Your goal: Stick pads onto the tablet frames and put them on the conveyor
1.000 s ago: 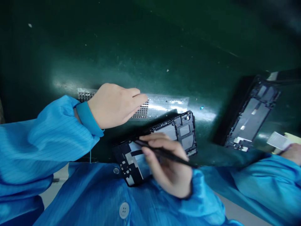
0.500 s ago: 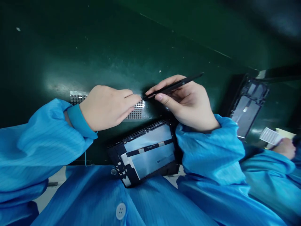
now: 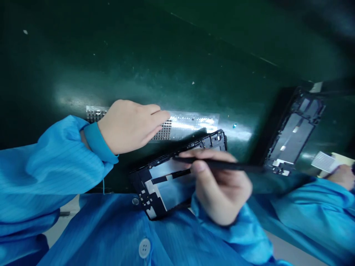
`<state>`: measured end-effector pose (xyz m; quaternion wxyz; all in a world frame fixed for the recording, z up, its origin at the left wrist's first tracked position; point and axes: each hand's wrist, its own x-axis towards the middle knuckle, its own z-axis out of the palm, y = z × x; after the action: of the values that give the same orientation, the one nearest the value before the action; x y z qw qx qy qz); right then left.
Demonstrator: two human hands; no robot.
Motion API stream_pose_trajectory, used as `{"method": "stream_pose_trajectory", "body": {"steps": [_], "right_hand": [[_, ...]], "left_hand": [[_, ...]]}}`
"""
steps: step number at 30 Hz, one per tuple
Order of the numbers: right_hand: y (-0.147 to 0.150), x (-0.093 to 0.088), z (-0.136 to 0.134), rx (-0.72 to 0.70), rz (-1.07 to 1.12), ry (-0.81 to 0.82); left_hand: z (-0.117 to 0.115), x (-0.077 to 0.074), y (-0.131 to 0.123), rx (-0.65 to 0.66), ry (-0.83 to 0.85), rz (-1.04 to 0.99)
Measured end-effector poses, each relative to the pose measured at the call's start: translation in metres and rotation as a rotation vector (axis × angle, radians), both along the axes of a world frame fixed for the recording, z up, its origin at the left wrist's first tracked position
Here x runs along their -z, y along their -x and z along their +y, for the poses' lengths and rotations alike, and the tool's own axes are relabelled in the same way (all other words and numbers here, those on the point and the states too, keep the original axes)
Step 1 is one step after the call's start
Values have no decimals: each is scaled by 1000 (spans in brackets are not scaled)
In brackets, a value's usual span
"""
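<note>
My left hand (image 3: 131, 125) lies over a clear sheet of small dark square pads (image 3: 165, 131), its fingers curled together and pressing on the sheet. The sheet's right part is bare, shiny film. In my right hand (image 3: 222, 184), slightly blurred, black tweezers (image 3: 210, 163) are pinched between thumb and fingers. Their tip points left, over the upper edge of an opened phone or tablet body (image 3: 174, 192). This black frame with a bluish-grey inner panel lies tilted close to my torso, and the right hand covers part of it.
A second opened device body (image 3: 290, 129) stands on a dark block at the right on the green work surface (image 3: 138, 66). Beyond it, another person's hand (image 3: 342, 177) is by a striped white sheet (image 3: 324, 162) and a yellow piece.
My right hand with the tweezers has moved down from the pad sheet to over the device body, uncovering the sheet's right part. My left hand has stayed on the sheet.
</note>
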<state>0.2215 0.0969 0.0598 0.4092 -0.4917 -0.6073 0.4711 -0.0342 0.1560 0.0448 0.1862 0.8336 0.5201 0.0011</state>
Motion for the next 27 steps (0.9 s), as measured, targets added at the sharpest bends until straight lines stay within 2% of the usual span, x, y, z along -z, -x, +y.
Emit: {"method": "stream_pose_trajectory", "body": {"steps": [2, 4, 7, 11, 13, 16, 18, 21, 24, 27], "right_hand": [[3, 7, -27, -17, 2, -63], [6, 14, -36, -77, -4, -128], [9, 18, -31, -152, -31, -162], [11, 19, -26, -112, -80, -203], [12, 14, -27, -129, -114, -233], [10, -1, -22, -261, -203, -241], [5, -12, -4, -333, -227, -185], [-2, -17, 45, -352, -255, -94], [-5, -5, 100, -438, -283, -39], [-5, 9, 132, -542, -221, 28]], "left_hand": [[0, 0, 0, 6, 0, 13], [0, -1, -1, 12, 3, 32], [1, -1, -1, 1, 10, 20], [1, -1, 0, -2, 17, 4], [0, 1, 1, 1, 6, 1], [-1, 2, 2, 0, -22, -15], [-1, 3, 2, -4, -23, -24], [0, 2, 2, -15, 0, -17], [0, 2, 3, -17, 9, -7], [0, 3, 3, -20, 9, -23]]}}
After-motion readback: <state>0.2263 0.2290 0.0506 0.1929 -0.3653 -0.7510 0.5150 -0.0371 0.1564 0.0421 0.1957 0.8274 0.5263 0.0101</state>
